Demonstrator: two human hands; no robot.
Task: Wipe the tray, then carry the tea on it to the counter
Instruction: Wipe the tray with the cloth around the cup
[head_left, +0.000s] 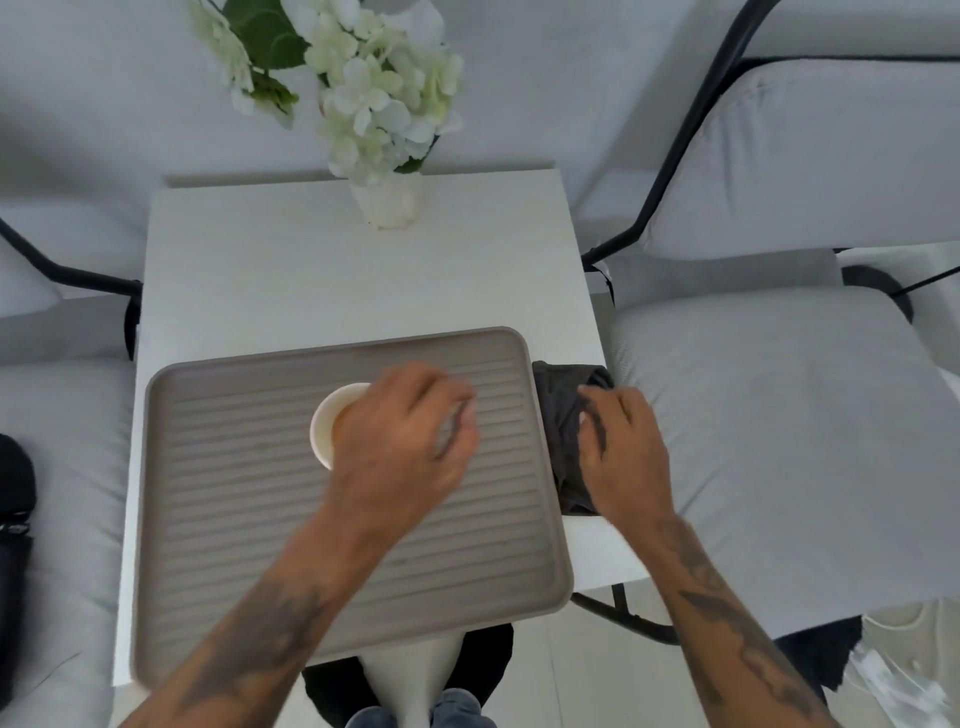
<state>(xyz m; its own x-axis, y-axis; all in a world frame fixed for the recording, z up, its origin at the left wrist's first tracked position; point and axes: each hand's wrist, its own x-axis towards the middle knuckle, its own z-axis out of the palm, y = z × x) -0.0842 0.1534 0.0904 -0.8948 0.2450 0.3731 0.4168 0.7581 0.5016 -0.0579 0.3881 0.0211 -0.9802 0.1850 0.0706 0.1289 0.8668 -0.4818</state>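
Grey ridged tray (249, 499) in the frame's lower centre carried the tea cup (332, 423); the left hand (402, 441) curled loosely over the cup, hold uncertain; the right hand (621, 452) pressed the soft dark cloth (561, 415) just right of the tray; the cup looked light and spillable, best taken by its sides; the tray seemed stiff, grippable at its rims.

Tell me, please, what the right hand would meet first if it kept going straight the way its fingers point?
The right hand already rests on the dark cloth; past that lies bare white table, though depth is unclear.
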